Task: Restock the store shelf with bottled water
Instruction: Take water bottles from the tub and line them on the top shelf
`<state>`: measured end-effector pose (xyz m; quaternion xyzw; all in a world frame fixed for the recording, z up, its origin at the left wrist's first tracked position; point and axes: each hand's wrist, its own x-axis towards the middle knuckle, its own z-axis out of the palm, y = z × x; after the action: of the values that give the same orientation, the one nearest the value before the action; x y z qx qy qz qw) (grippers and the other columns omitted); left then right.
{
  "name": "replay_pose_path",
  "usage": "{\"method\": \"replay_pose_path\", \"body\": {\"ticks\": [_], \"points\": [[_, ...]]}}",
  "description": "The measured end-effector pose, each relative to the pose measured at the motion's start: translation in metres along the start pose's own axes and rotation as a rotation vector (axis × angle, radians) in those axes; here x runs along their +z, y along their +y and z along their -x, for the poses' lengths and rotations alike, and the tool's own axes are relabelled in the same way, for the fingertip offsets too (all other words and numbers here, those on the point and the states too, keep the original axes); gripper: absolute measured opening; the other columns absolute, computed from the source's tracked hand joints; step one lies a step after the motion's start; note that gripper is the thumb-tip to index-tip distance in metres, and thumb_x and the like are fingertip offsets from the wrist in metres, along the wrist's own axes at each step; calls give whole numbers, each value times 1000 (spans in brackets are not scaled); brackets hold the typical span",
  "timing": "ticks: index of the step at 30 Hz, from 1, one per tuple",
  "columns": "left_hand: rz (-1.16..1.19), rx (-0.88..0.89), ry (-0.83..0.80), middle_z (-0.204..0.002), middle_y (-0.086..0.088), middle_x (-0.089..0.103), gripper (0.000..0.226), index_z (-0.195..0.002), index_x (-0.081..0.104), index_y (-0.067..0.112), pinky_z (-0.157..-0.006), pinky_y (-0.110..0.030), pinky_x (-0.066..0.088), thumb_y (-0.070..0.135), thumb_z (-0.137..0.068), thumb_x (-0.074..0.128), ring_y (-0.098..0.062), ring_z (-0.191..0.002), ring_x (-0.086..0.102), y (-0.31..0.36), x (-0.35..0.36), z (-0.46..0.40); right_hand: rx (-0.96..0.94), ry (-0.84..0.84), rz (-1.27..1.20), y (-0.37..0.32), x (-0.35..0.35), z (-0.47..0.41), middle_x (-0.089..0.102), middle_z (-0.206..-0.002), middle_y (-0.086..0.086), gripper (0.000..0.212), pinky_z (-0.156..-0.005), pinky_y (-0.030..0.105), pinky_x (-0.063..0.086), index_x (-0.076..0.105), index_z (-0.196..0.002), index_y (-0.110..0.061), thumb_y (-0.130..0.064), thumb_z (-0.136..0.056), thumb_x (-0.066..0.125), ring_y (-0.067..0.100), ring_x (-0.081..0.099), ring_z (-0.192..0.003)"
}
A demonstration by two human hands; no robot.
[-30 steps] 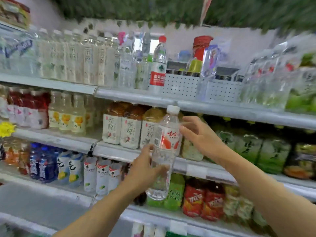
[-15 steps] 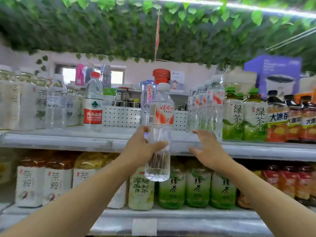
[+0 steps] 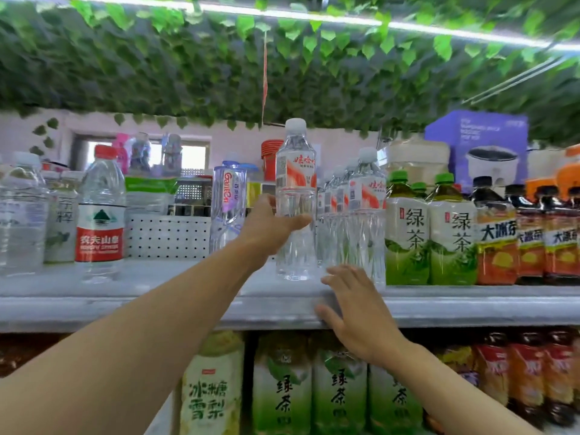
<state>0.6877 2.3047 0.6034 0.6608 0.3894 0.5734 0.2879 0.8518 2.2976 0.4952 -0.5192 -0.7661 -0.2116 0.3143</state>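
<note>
A clear water bottle (image 3: 295,171) with a white cap and a red-and-white label stands upright on the top shelf (image 3: 175,306). My left hand (image 3: 270,225) grips its middle. To its right runs a row of matching water bottles (image 3: 366,202), going back into the shelf. My right hand (image 3: 351,304) lies open with fingers spread on the shelf's front edge, just below that row, and holds nothing.
On the top shelf stand a red-labelled water bottle (image 3: 101,211), a clear Ganten bottle (image 3: 228,202), green tea bottles (image 3: 431,230) and dark tea bottles (image 3: 527,237). A white perforated basket (image 3: 168,232) sits behind. More drinks fill the shelf below (image 3: 282,387). Leafy vines hang overhead.
My left hand has lifted the bottle up and forward onto the top shelf beside the matching row. My right hand has moved to the shelf's front edge. The view has tilted upward.
</note>
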Motion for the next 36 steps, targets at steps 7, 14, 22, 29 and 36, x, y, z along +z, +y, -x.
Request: {"method": "replay_pose_path", "body": {"ticks": [7, 14, 22, 29, 36], "points": [[4, -36, -21, -106, -1, 56, 46, -116, 43, 15, -76, -35, 42, 22, -82, 72, -18, -91, 53, -19, 13, -28, -6, 41, 21, -1, 6, 4, 37, -140, -7, 74, -110, 20, 6, 39, -134, -23, -65, -79, 15, 12, 19, -137], [5, -28, -65, -112, -2, 54, 57, -125, 40, 16, -80, -37, 43, 25, -80, 73, -21, -97, 52, -39, 16, -38, -6, 73, 37, -1, 11, 6, 42, -135, -6, 63, -108, 17, 5, 43, -128, -23, -61, -83, 21, 10, 22, -133], [-41, -19, -80, -113, -1, 54, 61, -126, 40, 17, -76, -34, 48, 27, -77, 76, -22, -100, 54, -52, 14, -44, -18, 108, 38, 1, 17, 5, 48, -131, -4, 58, -109, 21, 13, 49, -125, -20, -59, -87, 32, 11, 32, -128], [-121, -137, -209, -136, -13, 46, 83, -136, 26, 16, -86, -49, 49, 5, -72, 77, -34, -117, 51, -46, 13, -60, -83, 137, 96, 4, 20, -4, 57, -120, 0, 50, -104, 26, 23, 55, -119, -15, -52, -89, 42, 14, 41, -118], [-172, -213, -206, -143, -18, 37, 83, -137, 20, 13, -94, -54, 46, -4, -75, 72, -41, -126, 43, -55, 28, -96, -152, 68, 152, 6, 17, -11, 58, -124, 1, 54, -106, 31, 29, 55, -121, -15, -56, -91, 34, 18, 47, -120]]}}
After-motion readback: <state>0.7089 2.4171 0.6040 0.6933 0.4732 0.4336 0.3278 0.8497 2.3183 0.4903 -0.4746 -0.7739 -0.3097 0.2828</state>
